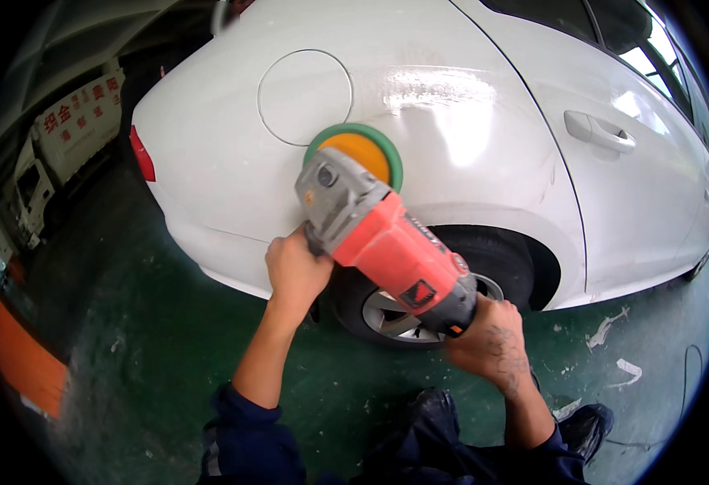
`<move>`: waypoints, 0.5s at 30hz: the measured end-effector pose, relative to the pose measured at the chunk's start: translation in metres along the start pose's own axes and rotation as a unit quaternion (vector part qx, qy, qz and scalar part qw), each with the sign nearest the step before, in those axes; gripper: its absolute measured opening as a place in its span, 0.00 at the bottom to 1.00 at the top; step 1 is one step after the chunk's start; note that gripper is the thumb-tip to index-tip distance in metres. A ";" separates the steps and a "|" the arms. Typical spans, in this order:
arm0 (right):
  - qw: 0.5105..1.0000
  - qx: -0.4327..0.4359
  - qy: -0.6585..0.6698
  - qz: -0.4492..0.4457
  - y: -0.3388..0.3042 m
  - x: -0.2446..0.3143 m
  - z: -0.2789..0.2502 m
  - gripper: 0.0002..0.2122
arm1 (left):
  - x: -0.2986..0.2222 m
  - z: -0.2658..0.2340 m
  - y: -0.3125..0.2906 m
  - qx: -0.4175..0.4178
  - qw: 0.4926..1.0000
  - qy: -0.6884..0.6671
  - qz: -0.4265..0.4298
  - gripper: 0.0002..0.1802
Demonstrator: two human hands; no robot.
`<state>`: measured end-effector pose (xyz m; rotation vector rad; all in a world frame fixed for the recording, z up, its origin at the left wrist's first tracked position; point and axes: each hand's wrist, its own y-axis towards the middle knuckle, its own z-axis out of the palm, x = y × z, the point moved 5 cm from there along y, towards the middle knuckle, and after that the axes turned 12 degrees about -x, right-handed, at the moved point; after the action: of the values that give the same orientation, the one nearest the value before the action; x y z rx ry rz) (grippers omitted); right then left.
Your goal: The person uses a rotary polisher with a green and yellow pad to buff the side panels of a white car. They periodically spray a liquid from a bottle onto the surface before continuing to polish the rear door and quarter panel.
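Observation:
A red and grey power polisher (407,255) is held between my two hands against the side of a white car (484,174). Its round pad (371,153), green at the rim and orange inside, meets the rear panel just below the round fuel flap (306,97). My left hand (296,263) is closed around the side handle near the polisher's head. At the dark rear end of the tool, my right hand (492,339) wraps the grip. Whitish residue (439,87) streaks the panel to the right of the pad.
Below the panel are the rear wheel (403,315) and its arch. The car's door handle (599,132) is at the right. A white truck (63,137) stands far left, near an orange object (23,356). A thin cable (684,388) lies on the green floor (152,380).

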<state>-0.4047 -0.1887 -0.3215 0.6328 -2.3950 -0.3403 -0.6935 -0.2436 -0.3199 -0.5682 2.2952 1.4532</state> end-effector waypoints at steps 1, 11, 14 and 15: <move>1.000 -0.009 0.000 0.019 -0.002 -0.006 -0.004 0.13 | -0.008 0.005 0.003 0.004 1.000 0.004 0.013 0.16; 0.999 -0.019 0.017 0.046 -0.004 -0.017 -0.008 0.13 | -0.034 -0.001 0.004 0.008 0.998 0.046 0.038 0.15; 0.999 0.028 -0.008 0.014 0.009 -0.007 0.011 0.13 | -0.006 -0.013 0.000 -0.021 0.998 0.054 -0.004 0.16; 0.996 0.082 -0.024 0.021 0.015 0.005 0.010 0.13 | 0.005 -0.018 0.000 -0.018 0.998 0.055 -0.017 0.15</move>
<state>-0.4197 -0.1771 -0.3209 0.6516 -2.4961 -0.1434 -0.6998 -0.2610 -0.3154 -0.7096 2.3354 1.4838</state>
